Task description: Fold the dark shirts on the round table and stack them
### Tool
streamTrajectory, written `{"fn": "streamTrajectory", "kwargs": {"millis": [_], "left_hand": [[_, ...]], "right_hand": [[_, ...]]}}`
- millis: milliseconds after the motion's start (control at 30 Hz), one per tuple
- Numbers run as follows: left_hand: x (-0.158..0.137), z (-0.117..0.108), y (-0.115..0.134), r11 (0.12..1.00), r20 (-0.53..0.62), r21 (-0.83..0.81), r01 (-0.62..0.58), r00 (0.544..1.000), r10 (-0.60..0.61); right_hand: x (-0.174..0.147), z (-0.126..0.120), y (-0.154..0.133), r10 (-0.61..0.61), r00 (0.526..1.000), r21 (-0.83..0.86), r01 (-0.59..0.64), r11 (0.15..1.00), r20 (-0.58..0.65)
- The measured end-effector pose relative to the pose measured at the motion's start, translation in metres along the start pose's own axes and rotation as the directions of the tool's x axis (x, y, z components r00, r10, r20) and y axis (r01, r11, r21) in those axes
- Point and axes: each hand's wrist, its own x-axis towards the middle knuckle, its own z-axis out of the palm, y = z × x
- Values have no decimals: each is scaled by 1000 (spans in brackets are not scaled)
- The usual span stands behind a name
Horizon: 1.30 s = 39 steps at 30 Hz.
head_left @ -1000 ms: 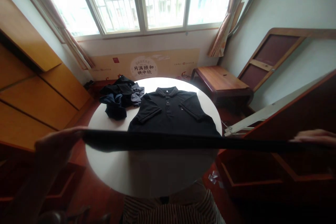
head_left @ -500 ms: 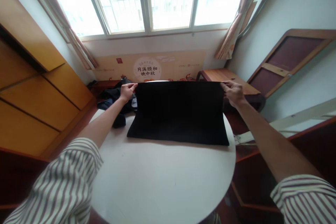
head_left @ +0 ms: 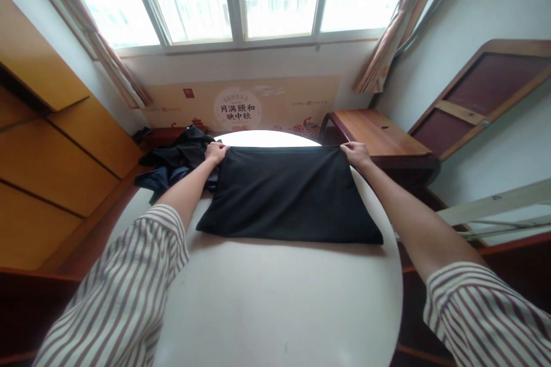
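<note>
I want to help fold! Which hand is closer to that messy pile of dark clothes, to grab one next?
Probably the left hand. It grips the far left corner of the black shirt, right beside the pile of dark clothes. The right hand holds the opposite corner, across the whole shirt.

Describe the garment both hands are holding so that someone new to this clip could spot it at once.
Start at the round white table under the window. On its far half lies a black folded shirt, flat and rectangular, with the left hand and right hand gripping its far corners. The dark clothes pile beside it is crumpled and unheld.
</note>
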Motion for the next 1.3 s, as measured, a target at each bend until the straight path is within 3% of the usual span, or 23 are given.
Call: {"fn": "streamTrajectory", "kwargs": {"millis": [133, 200, 233, 267, 333, 400, 433, 500, 600, 667, 733, 800, 867, 1000, 1167, 1233, 1300], "left_hand": [[-7, 5, 10, 998, -25, 68, -15, 1000, 17], [-25, 0, 20, 974, 11, 107, -200, 980, 200], [-40, -4, 24, 933, 64, 112, -341, 940, 335], [-58, -8, 27, 869, 136, 95, -486, 871, 473], [-102, -18, 29, 704, 311, -3, -711, 668, 676], [-148, -28, 22, 583, 488, -81, -808, 478, 730], [-169, -33, 16, 562, 558, -79, -823, 430, 709], [-200, -43, -1, 567, 655, -25, -823, 415, 631], [-223, -61, -29, 575, 686, 50, -817, 446, 575], [-229, -76, -45, 530, 658, 50, -846, 427, 620], [-233, -89, -59, 452, 601, 29, -891, 377, 704], [-236, -98, -69, 374, 551, 31, -927, 327, 767], [-237, -103, -78, 339, 521, 83, -937, 331, 787], [-242, -107, -87, 331, 469, 182, -926, 378, 799], [-284, -129, -90, 265, 438, 159, -951, 308, 845], [-311, -142, -89, 225, 423, 145, -964, 266, 866], [-335, -154, -86, 224, 394, 96, -970, 244, 886]], "right_hand": [[-12, 3, -9, -59, 998, -77, 58, 995, -5], [-34, -1, -18, -218, 975, -144, 221, 965, 34], [-50, -5, -23, -322, 943, -170, 332, 928, 83], [-69, -9, -29, -421, 895, -178, 442, 879, 146], [-113, -19, -40, -554, 771, -138, 614, 777, 313], [-157, -28, -46, -598, 644, -94, 714, 694, 477], [-176, -33, -46, -595, 597, -97, 745, 660, 537], [-206, -44, -38, -572, 566, -148, 776, 613, 594], [-227, -65, -13, -589, 566, -213, 800, 560, 576], [-231, -81, 3, -653, 514, -208, 847, 489, 556], [-232, -94, 13, -711, 460, -234, 887, 399, 532], [-233, -103, 14, -733, 443, -296, 895, 333, 516], [-234, -108, 9, -731, 453, -357, 885, 299, 511], [-239, -117, 2, -736, 457, -385, 878, 283, 500], [-265, -143, 28, -787, 402, -289, 911, 294, 469], [-282, -154, 38, -785, 407, -276, 910, 308, 466], [-295, -161, 40, -765, 453, -242, 891, 384, 458]]}}
